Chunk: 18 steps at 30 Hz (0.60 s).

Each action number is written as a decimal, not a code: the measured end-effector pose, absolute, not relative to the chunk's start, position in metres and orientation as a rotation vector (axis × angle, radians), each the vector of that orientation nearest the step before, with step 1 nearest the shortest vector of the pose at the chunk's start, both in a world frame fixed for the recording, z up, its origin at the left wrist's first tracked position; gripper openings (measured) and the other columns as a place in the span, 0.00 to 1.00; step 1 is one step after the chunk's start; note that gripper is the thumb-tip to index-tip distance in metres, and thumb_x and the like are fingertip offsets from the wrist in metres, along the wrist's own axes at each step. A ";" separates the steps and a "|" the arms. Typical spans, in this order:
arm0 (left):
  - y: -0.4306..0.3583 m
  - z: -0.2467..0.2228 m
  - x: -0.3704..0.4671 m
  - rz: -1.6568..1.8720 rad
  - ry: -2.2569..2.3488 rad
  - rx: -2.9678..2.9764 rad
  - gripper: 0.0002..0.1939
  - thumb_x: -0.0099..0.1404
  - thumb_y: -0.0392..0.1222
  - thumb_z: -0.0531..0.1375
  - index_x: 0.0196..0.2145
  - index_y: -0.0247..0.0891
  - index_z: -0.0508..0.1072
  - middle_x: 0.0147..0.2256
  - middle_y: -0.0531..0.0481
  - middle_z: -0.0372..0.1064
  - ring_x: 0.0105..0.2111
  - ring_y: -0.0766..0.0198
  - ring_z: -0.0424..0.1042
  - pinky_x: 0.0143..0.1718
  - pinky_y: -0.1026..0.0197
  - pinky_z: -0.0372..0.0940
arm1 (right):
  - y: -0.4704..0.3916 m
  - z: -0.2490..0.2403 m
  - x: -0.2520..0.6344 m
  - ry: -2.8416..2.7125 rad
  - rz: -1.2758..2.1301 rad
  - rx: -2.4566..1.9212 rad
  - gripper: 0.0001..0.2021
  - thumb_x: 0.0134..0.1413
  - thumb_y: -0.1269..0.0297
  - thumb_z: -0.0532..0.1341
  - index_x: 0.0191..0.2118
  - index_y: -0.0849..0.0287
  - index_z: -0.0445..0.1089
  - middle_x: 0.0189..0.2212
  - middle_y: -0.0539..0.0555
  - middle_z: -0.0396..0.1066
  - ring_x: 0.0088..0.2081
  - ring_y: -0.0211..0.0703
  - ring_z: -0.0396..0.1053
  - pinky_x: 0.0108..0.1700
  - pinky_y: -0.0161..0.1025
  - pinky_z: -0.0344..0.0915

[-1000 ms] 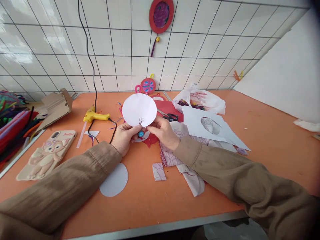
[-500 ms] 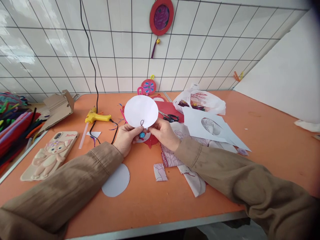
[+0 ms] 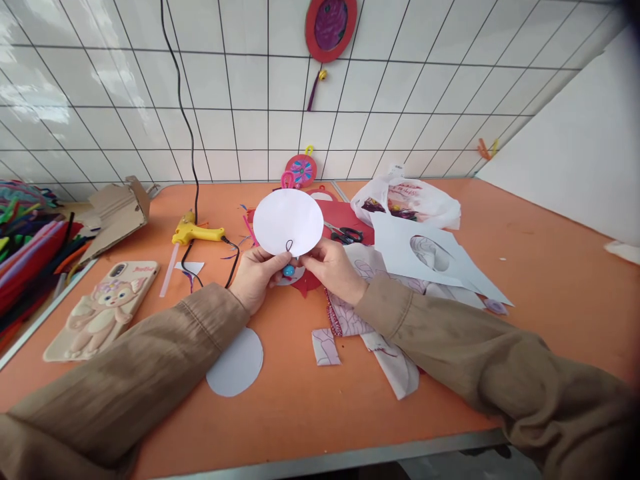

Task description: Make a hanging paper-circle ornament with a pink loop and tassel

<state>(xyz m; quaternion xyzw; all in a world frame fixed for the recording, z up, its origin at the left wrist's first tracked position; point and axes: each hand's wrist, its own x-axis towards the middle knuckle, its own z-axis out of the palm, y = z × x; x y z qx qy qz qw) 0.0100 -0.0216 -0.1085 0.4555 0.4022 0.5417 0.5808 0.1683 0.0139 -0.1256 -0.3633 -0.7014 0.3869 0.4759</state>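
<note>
Between my hands a round white paper disc [image 3: 288, 219] is held up, tilted toward me. My left hand [image 3: 257, 275] pinches its lower edge, together with a dark cord loop [image 3: 289, 245] that lies against the paper. Just below the edge hangs a blue bell or bead [image 3: 289, 271], close to my left fingertips. My right hand [image 3: 336, 268] grips the lower right edge of the disc, its fingertips partly hidden behind it. Under my left forearm, a second white disc [image 3: 236, 363] lies on the table. Red paper pieces [image 3: 307, 283] show beneath my hands.
Left lie a yellow glue gun [image 3: 197, 231] with its cord, a phone in a bear case [image 3: 103, 310] and cardboard [image 3: 117, 217]. Right are scissors [image 3: 346, 235], a plastic bag [image 3: 425, 200], white paper with a round hole [image 3: 400, 260] and patterned fabric [image 3: 395, 367].
The view has shifted slightly, so everything sits a little further right. My hands keep the same hold on the disc and cord, with hardly any motion.
</note>
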 end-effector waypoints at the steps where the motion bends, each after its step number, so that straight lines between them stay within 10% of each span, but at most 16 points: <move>1: -0.022 -0.109 0.010 1.264 0.939 1.063 0.13 0.48 0.48 0.71 0.23 0.33 0.79 0.19 0.51 0.70 0.15 0.76 0.55 0.16 0.68 0.46 | 0.014 -0.126 0.168 -1.719 0.942 -0.890 0.05 0.48 0.68 0.59 0.32 0.61 0.69 0.27 0.53 0.74 0.30 0.41 0.70 0.34 0.39 0.68; 18: -0.023 -0.105 0.009 1.246 0.943 0.993 0.19 0.43 0.53 0.73 0.22 0.31 0.79 0.20 0.50 0.71 0.14 0.76 0.56 0.15 0.68 0.46 | 0.014 -0.126 0.166 -1.714 1.017 -0.913 0.05 0.50 0.65 0.59 0.31 0.61 0.69 0.28 0.53 0.74 0.32 0.42 0.70 0.36 0.38 0.69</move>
